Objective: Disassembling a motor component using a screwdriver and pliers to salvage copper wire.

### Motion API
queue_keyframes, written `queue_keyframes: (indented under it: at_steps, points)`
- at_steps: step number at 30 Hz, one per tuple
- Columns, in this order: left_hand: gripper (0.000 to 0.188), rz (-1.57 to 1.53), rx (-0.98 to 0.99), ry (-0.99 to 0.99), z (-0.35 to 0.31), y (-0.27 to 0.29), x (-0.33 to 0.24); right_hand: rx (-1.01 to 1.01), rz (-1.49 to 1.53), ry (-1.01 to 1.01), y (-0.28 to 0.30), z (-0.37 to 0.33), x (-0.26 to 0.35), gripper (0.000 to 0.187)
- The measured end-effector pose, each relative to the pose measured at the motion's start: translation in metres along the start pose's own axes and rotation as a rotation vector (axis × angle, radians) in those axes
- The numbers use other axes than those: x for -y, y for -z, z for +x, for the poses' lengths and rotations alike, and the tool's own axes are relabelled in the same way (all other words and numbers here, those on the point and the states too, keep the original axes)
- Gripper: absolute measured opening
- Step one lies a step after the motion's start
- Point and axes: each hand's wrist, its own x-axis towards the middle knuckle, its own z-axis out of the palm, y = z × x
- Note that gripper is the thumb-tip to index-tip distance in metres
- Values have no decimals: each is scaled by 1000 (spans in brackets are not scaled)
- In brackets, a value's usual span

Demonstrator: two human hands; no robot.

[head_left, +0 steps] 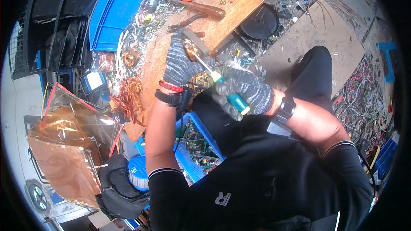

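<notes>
One blue basket (188, 165) with green circuit scraps inside stands nearest, just beside the left forearm. Beyond it, the right hand (242, 87) has its fingers closed around the green, smooth handle of a screwdriver (234, 99). The slim metal shaft points to a copper-coloured part (191, 52), which is over the near edge of the surface; the left hand (176, 63) has its fingers clamped on this part and covers some of it, so its full shape I cannot tell. Both gloves are of grey, speckled knit. The surface (239, 10) is of brown wood, and small metal scraps are scattered over its left side. Crumpled copper strips (130, 96) lie at its left edge. Farther on it rest pliers (187, 21) and a tool with a wooden handle (209, 10). Beyond the surface are a ribbed blue crate (120, 10), a round black pan (260, 21) and, on the floor, a flat, dusty board (317, 45) near tangled cables (364, 113). A black metal rack (60, 21) stands at far left.
</notes>
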Motion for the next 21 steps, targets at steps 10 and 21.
queue_keyframes:
  at_steps: [10, 21]
  points:
    - [74, -564, -121, 121, 4, -4, 33, -166, -241, 297, -11, 9, -30, 20]
    - [48, -583, -324, 112, 5, -23, 52, -328, -222, 166, -25, 16, -40, 11]
